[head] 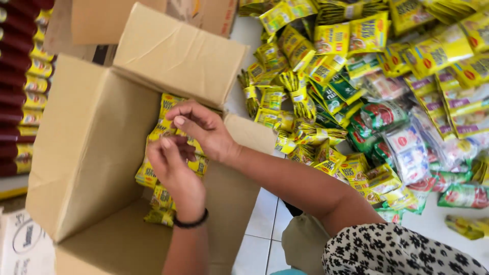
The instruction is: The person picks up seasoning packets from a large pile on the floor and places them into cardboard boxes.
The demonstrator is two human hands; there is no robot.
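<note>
My left hand [175, 175], with a black band on its wrist, and my right hand [201, 127] meet over an open cardboard box [86, 147]. Between them they grip a hanging bundle of yellow sachet strips [146, 174], held inside the box against its far wall. The fingers of both hands curl around the top of the bundle. The lower end of the strips [160, 215] rests near the box floor. My hands hide the middle of the bundle.
A big heap of yellow sachets [326, 61] and green packets [382, 114] lies on the white tiled floor [265, 214] to the right. Rows of dark red packs [23, 76] line the left edge. Another cardboard box [102, 20] stands behind, and a white carton [23, 244] sits at lower left.
</note>
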